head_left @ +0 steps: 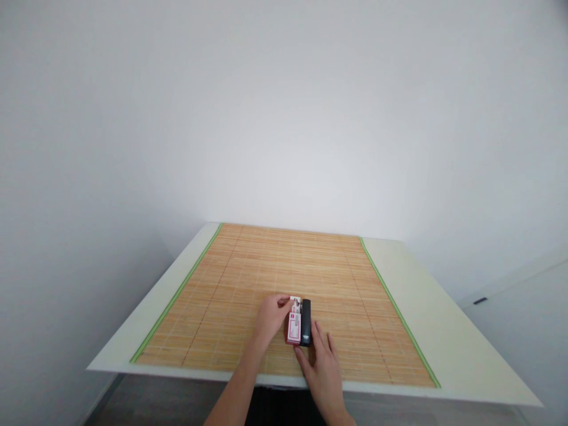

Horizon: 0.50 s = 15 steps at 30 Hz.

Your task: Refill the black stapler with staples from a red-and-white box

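Note:
A black stapler (306, 322) lies lengthwise on the bamboo mat, close to its front edge. Along its left side is a red-and-white small box (293, 329) with a printed label. Just beyond that box sits a second small box (295, 302), white with a dark printed picture. My left hand (270, 316) has its thumb and curled fingers at the left side of this farther box, pinching it. My right hand (323, 367) rests with fingers apart at the right side of the stapler, its thumb by the near end of the stapler and the labelled box.
The bamboo mat (288, 260) with green edging covers the middle of a white table (426, 307). Walls (284, 118) stand behind and at the left. A dark handle (480, 300) shows on a white surface at the right.

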Available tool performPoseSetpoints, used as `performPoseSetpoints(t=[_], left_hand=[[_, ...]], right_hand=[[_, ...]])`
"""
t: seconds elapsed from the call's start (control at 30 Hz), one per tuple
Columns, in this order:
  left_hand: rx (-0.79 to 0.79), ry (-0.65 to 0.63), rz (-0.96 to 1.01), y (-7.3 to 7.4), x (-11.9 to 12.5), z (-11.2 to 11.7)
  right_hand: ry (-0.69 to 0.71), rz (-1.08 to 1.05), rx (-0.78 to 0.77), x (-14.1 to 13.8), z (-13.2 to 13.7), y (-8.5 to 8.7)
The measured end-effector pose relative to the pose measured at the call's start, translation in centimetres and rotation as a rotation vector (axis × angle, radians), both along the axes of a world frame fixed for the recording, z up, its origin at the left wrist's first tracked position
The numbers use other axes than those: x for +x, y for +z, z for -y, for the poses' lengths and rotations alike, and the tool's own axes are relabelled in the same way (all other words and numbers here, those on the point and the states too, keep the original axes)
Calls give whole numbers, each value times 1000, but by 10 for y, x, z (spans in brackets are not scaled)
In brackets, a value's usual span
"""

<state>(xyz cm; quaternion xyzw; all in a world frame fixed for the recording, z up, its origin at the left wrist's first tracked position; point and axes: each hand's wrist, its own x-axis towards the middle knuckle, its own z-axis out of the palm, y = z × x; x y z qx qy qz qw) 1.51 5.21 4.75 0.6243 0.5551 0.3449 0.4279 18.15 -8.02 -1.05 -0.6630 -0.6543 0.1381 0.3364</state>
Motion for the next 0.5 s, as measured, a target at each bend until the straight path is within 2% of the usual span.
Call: performPoseSetpoints(t=[0.17, 0.27, 0.43, 0.5], left_hand=[[-3, 29, 12, -2, -3, 9], [-21, 63, 37, -3, -4, 23], [-132, 49, 394, -4, 5, 58], [-122, 50, 449, -4, 10, 67]], right_hand=[[33, -5, 12, 0, -4, 3], [37, 5, 32, 1, -4, 3], [31, 33, 30, 1, -5, -1], [41, 41, 24, 2, -6, -3]])
